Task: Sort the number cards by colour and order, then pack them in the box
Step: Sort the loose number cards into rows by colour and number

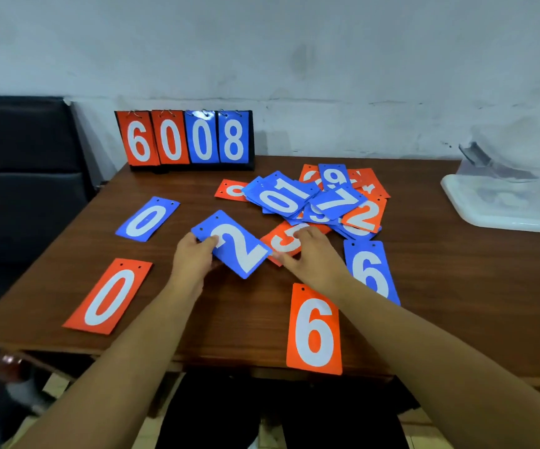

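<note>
The orange 6 card point(314, 330) lies nearest, its lower end hanging just over the near edge of the table point(456, 286). The orange 0 card point(110, 298) sits near the left edge, with bare wood between the two. The blue 6 card point(370, 272) is partly under the right forearm. The left hand point(194, 257) grips the blue 2 card point(234, 243) by its corner, tilted. The right hand point(310, 254) pinches a half-covered orange card point(283, 243), fingers on top and thumb at its near edge. The blue 0 card point(147, 218) lies alone to the left. Beyond is the mixed pile point(317, 199), the clear box point(505, 202) far right, and the scoreboard stand point(186, 139) at the far edge.
</note>
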